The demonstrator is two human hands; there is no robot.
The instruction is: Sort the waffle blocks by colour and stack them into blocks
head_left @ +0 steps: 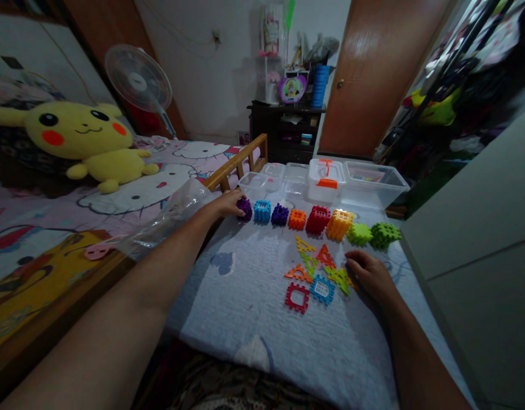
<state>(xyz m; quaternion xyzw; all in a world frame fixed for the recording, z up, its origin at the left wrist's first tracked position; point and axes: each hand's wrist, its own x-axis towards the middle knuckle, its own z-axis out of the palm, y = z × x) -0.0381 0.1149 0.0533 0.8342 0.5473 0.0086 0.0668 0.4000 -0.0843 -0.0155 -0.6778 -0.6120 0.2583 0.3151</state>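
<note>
At the left end of a row of colour-sorted plastic building pieces, my left hand [229,204] has its fingers closed round a purple stack [244,210]. To its right stand a light blue stack [262,211], a dark purple one [280,214], an orange one [297,219], a red one [318,220], a yellow-orange one [340,224] and green ones [385,234]. My right hand [369,272] rests on the cloth, fingers loosely bent and apart, beside yellow-green pieces [339,278]. Near it lie a red triangle [325,256], a blue square [323,289] and a red square frame [297,297].
Behind the row stand clear plastic boxes [376,181] and a white-lidded box [326,179] with orange clips. A wooden rail [241,159] and a clear plastic bag [168,219] border the left side. A white cabinet [480,245] stands close on the right.
</note>
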